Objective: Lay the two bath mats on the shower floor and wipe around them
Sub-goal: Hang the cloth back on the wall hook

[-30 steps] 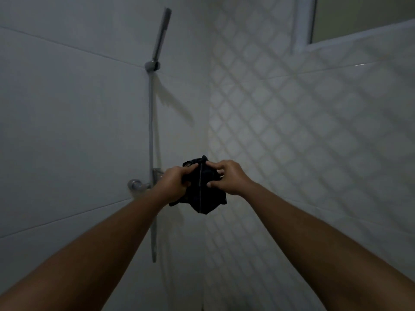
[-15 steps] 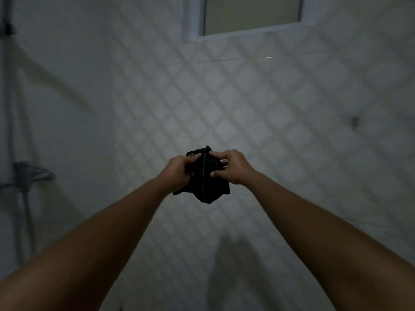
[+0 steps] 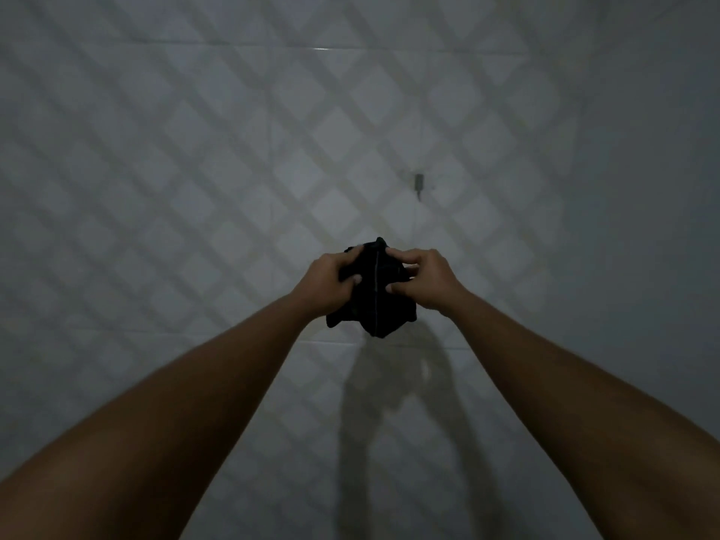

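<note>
A bunched black cloth (image 3: 375, 305) with a thin light seam down its middle hangs at arm's length in front of a tiled wall. My left hand (image 3: 327, 284) grips its left side with curled fingers. My right hand (image 3: 422, 280) pinches its right side, thumb and fingertips on the fabric. Both arms stretch forward. No bath mat and no shower floor are in view.
The wall (image 3: 195, 169) ahead is pale tile with a diamond pattern. A small dark hook or fitting (image 3: 419, 183) sticks out of it above and to the right of my hands. The shadow of my arms (image 3: 389, 403) falls on the lower wall.
My view has swung to the right: the shower rail, tap and window have left the frame. Both hands keep the same hold on the black cloth.
</note>
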